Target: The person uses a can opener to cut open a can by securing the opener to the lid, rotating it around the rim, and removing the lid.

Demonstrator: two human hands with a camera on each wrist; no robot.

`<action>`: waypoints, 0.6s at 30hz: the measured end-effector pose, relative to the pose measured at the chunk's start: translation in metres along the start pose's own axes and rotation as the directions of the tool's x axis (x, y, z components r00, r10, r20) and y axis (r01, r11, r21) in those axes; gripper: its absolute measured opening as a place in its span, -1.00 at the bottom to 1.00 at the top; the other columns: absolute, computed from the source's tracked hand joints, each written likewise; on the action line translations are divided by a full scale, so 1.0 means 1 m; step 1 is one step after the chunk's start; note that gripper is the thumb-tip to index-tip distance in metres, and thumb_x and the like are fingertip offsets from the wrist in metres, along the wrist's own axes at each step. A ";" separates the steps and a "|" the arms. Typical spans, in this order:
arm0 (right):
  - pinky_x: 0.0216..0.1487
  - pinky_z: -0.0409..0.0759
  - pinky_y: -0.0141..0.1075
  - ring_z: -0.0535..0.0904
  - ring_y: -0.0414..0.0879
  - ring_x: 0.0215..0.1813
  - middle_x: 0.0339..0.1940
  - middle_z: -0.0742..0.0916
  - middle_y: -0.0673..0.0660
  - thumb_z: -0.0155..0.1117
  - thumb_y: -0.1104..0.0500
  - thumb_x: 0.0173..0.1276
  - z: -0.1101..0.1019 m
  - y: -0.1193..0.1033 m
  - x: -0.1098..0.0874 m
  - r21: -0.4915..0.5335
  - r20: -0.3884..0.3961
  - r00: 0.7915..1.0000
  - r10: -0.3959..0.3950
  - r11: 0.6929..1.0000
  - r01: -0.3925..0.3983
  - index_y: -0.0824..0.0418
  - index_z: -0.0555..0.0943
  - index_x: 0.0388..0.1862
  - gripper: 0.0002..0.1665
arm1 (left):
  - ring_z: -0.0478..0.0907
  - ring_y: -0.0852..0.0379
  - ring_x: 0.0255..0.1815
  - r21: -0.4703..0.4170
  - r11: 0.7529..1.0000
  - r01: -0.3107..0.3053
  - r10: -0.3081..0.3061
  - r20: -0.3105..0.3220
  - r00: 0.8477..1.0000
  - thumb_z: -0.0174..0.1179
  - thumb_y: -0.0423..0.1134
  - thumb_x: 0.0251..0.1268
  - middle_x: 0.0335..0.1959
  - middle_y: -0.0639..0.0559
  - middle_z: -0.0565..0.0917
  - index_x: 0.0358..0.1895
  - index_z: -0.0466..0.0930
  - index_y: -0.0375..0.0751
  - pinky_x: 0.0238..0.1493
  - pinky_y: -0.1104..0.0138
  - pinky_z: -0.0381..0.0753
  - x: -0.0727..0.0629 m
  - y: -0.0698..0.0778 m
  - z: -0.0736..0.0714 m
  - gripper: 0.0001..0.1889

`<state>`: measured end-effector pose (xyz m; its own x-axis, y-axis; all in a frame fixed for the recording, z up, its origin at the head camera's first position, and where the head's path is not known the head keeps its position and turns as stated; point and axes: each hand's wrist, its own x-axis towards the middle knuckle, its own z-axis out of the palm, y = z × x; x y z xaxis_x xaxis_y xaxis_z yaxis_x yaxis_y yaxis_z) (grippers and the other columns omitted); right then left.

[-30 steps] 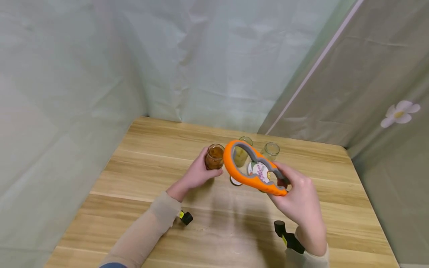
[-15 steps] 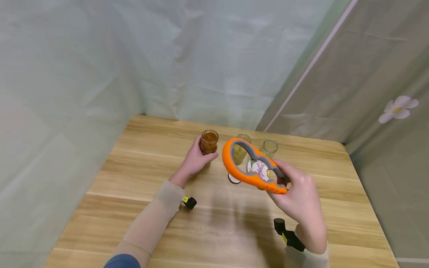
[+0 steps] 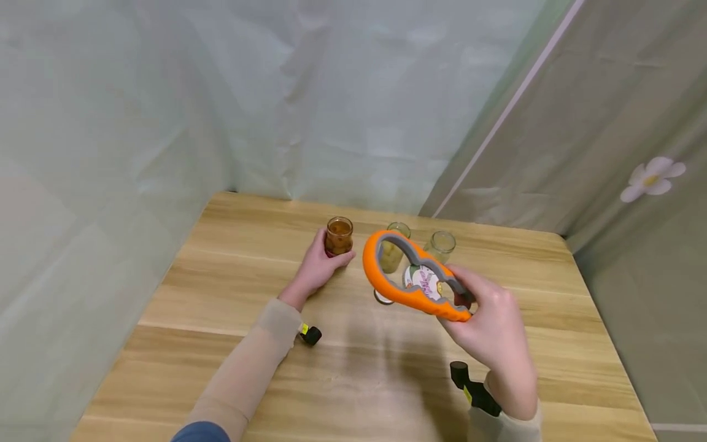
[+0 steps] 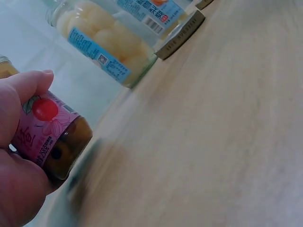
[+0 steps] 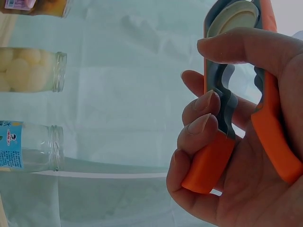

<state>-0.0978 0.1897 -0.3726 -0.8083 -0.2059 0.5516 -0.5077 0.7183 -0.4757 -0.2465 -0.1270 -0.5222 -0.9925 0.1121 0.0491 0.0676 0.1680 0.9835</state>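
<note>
My left hand [image 3: 319, 265] grips a lidless glass jar [image 3: 339, 237] with brown contents; the left wrist view shows its pink label with a red fruit. Whether the jar's base touches the table cannot be told. My right hand [image 3: 493, 325] holds an orange and grey jar opener [image 3: 381, 279] by its handles, raised over the table. A printed lid [image 3: 424, 281] shows through the opener's gap. In the right wrist view a pale round lid [image 5: 235, 18] sits between its arms, by my thumb. Behind the opener stands an open jar [image 3: 391, 256] of pale round pieces.
A clear glass jar [image 3: 442, 242] with a blue label stands to the right of the pale-filled jar. Another lid [image 3: 382, 298] lies on the wooden table [image 3: 353, 380], partly behind the opener. Curtains [image 3: 331, 110] hang along the table's back and sides.
My left hand has carried the brown-filled jar away and to the left, towards the table's back. My right hand keeps the opener nearly in place.
</note>
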 end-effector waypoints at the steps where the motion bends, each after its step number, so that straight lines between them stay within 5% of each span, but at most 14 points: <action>1: -0.36 0.50 -0.45 0.54 -0.26 -0.40 -0.38 0.67 -0.16 0.58 0.28 0.04 0.001 -0.001 -0.001 0.002 0.002 1.000 0.002 1.000 -0.002 0.05 0.77 0.07 -0.46 | 0.53 -0.13 0.22 0.012 1.000 0.007 -0.007 0.004 1.000 0.55 -0.12 0.32 0.25 -0.11 0.56 0.47 0.33 -0.05 0.35 -0.05 0.47 -0.001 -0.002 0.000 -0.26; 7: -0.38 0.48 -0.44 0.53 -0.24 -0.41 -0.42 0.64 -0.17 0.63 0.26 0.02 0.003 -0.002 -0.003 -0.010 0.005 1.000 0.005 1.000 -0.005 0.03 0.77 0.04 -0.47 | 0.52 -0.13 0.29 0.040 0.999 0.019 -0.020 0.028 0.999 0.54 -0.14 0.34 0.32 -0.10 0.56 0.58 0.30 -0.02 0.42 -0.09 0.43 -0.003 -0.006 0.001 -0.18; 18: -0.41 0.47 -0.37 0.53 -0.20 -0.42 -0.44 0.64 -0.15 0.72 0.19 0.02 0.006 -0.001 0.004 -0.021 0.021 1.000 0.012 1.000 -0.012 0.05 0.76 0.08 -0.42 | 0.44 -0.16 0.43 0.082 0.996 0.024 -0.021 -0.033 0.999 0.55 -0.12 0.34 0.40 -0.12 0.54 0.59 0.33 -0.04 0.56 -0.09 0.28 0.001 -0.007 -0.009 -0.18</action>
<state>-0.1023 0.1841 -0.3734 -0.8204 -0.2108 0.5316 -0.4917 0.7345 -0.4677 -0.2486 -0.1369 -0.5272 -0.9965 0.0764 0.0339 0.0521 0.2504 0.9667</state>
